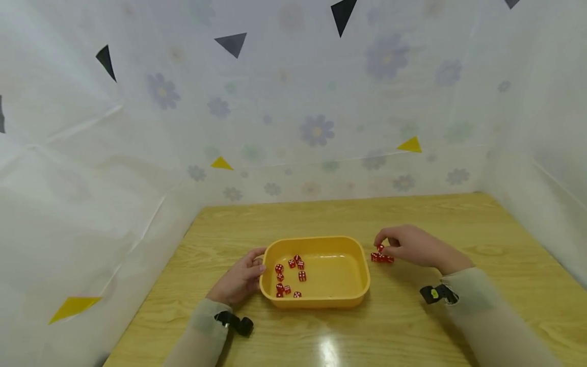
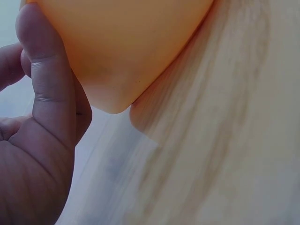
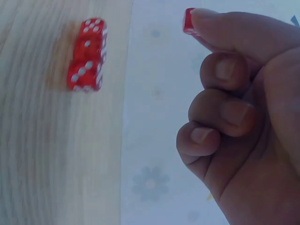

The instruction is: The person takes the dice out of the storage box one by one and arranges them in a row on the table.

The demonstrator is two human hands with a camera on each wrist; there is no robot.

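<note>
We take the yellow tray (image 1: 362, 278) as our landmark, sitting in the middle of the wooden desk (image 1: 481, 316). Our left hand (image 1: 238, 280) rests against the tray's left end, its fingers (image 2: 49, 79) curled around the rim and wall to hold it steady. Inside the tray, toward that left end, lie the loose red dice (image 1: 290, 275), scattered and not stacked. Just beyond the tray's right end, on the bare desk, stands a short row of red dice (image 1: 382, 259), touching one another. Our right hand (image 1: 412, 246) hovers over that row, thumb and forefinger pinching one more red die (image 3: 188, 21) while the other fingers (image 3: 220, 110) are folded into the palm. From the right wrist view the pinched die is apart from the row, not yet set down. We judge the step in hand to be adding this die to the group outside the tray, probably on top of it. The next move calls for a slow, square lowering, so the die lands flat and does not knock the row askew, then a light release.
</note>
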